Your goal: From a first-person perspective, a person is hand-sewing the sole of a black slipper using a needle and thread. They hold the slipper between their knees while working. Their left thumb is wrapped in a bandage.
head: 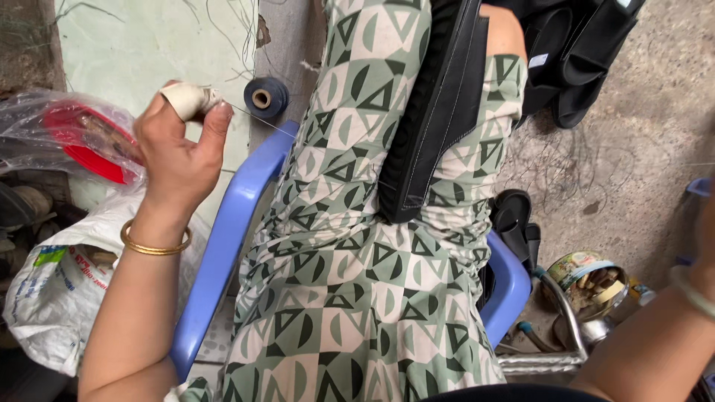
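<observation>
I see my left hand (177, 145) raised off to the left of my lap, its bandaged finger and thumb pinched shut on a thin thread (261, 117) that runs taut to the right, passing in front of a dark blue spool (266, 97) and on toward a black leather piece (436, 112) lying across my patterned dress (342, 283). My right hand is out of the picture past the right edge, only the forearm (655, 335) showing, so I cannot tell its grip. I sit on a blue plastic chair (223, 246), with a white plastic bag (52, 298) on the left and an open tin (588, 277) on the ground to the right.
</observation>
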